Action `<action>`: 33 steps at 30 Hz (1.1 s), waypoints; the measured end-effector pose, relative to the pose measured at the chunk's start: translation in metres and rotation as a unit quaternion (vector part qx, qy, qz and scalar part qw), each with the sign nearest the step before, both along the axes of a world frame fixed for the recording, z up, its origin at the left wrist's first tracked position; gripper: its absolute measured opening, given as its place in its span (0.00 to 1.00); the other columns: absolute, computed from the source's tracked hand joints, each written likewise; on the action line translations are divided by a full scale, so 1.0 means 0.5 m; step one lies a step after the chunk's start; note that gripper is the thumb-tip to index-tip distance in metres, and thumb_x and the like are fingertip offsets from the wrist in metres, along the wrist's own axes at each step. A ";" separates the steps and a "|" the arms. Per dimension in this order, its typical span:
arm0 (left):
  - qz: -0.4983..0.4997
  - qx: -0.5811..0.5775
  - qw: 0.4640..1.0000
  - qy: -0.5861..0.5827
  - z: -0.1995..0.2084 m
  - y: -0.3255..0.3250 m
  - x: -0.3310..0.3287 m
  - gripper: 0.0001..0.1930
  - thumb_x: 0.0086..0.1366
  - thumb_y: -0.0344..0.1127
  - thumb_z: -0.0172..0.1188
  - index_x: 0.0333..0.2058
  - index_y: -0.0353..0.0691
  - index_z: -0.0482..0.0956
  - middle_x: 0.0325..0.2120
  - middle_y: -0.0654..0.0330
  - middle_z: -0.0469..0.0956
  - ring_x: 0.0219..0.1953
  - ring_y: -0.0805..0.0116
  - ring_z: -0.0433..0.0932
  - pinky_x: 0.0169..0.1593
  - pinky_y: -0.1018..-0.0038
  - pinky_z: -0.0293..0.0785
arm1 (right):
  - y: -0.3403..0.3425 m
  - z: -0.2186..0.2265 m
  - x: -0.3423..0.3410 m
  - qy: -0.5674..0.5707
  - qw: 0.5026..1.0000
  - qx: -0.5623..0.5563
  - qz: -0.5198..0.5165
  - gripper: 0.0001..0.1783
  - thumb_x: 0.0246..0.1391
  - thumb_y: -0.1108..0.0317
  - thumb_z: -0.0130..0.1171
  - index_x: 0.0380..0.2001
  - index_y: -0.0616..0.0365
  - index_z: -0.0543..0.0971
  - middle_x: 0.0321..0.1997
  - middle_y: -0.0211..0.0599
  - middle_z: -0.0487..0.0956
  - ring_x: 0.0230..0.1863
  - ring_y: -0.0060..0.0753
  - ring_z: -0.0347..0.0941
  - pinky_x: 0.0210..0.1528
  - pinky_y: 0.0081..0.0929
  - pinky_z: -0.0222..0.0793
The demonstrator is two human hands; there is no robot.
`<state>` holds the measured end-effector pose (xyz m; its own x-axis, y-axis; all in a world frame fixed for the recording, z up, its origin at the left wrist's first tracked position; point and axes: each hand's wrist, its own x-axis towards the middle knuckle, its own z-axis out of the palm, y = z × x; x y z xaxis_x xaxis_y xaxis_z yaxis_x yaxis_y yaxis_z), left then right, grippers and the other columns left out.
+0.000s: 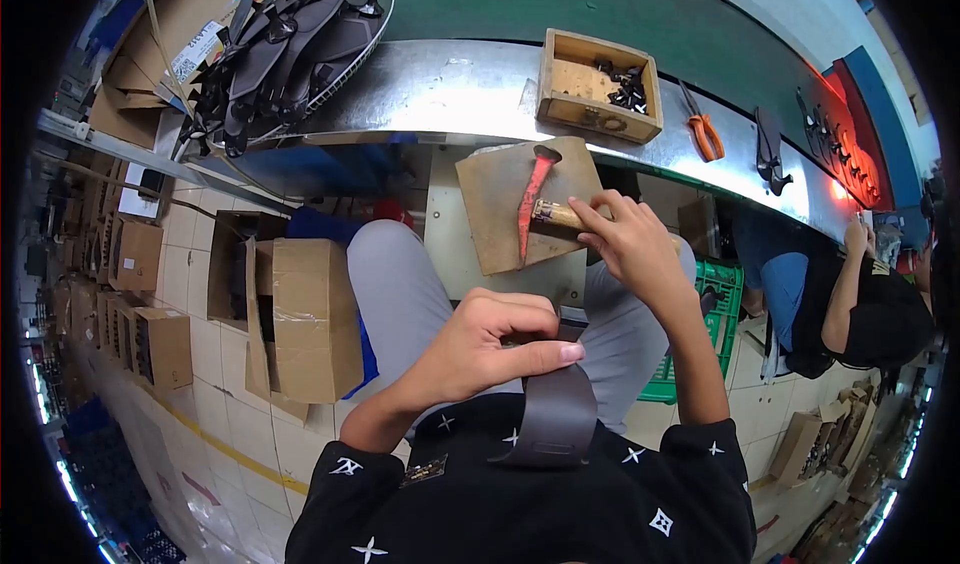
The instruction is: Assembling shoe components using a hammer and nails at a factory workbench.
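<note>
My right hand [630, 234] grips the wooden handle of a hammer [537, 189] near its end. The hammer's long red head, with a broad dark face at one end and a narrow tip at the other, is over a worn brown board [485, 204] in front of my knees. Closer to my body, my left hand [490, 349] is closed, its thumb pressed on a dark brown strap [558, 414]. This strap curves down against my black shirt, and a slot shows near its lower end. Its upper part is hidden by my fingers.
Across the metal bench stand a wire basket [385, 24] of dark straps and a wooden box [600, 122] with small black parts. Orange-handled pliers [706, 139] and another strap [768, 149] lie further right. Cardboard boxes [315, 314] stand left; a green crate [660, 379] and a co-worker [850, 304] are right.
</note>
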<state>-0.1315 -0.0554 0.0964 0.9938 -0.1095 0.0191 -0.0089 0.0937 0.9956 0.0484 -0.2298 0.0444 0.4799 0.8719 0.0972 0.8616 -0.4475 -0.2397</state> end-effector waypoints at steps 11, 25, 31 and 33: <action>-0.134 -0.198 0.955 0.178 0.018 -0.043 -0.021 0.17 0.73 0.42 0.50 0.40 0.33 0.80 0.38 0.59 0.77 0.44 0.72 0.74 0.51 0.76 0.67 | -0.008 0.020 -0.188 0.717 0.570 0.388 0.103 0.29 0.61 0.43 0.54 0.40 0.64 0.78 0.45 0.47 0.76 0.48 0.38 0.72 0.55 0.38 0.69; -0.103 -0.248 0.944 0.192 0.000 -0.079 -0.032 0.18 0.73 0.42 0.48 0.37 0.32 0.78 0.36 0.59 0.79 0.44 0.71 0.75 0.53 0.74 0.67 | -0.002 -0.001 -0.226 0.720 0.522 0.452 0.058 0.33 0.58 0.34 0.52 0.29 0.58 0.74 0.32 0.36 0.74 0.40 0.36 0.67 0.50 0.36 0.63; -0.080 -0.212 0.964 0.140 -0.007 -0.080 -0.018 0.17 0.73 0.42 0.48 0.39 0.31 0.77 0.37 0.57 0.77 0.47 0.71 0.74 0.55 0.73 0.66 | 0.004 0.002 -0.213 0.690 0.525 0.494 0.058 0.29 0.60 0.38 0.52 0.25 0.56 0.73 0.25 0.32 0.72 0.38 0.35 0.65 0.53 0.39 0.59; -0.121 -0.201 0.961 0.147 -0.022 -0.067 -0.012 0.17 0.73 0.42 0.48 0.40 0.31 0.77 0.38 0.58 0.77 0.48 0.71 0.73 0.55 0.73 0.66 | 0.007 -0.006 -0.200 0.696 0.530 0.477 0.085 0.30 0.60 0.38 0.52 0.31 0.60 0.76 0.33 0.36 0.76 0.43 0.38 0.69 0.56 0.38 0.60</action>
<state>-0.1374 -0.0887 0.0856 0.9094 -0.3798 -0.1694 0.3370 0.4344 0.8353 -0.0516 -0.2265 0.0414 0.5886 0.7864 0.1873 -0.4388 0.5054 -0.7430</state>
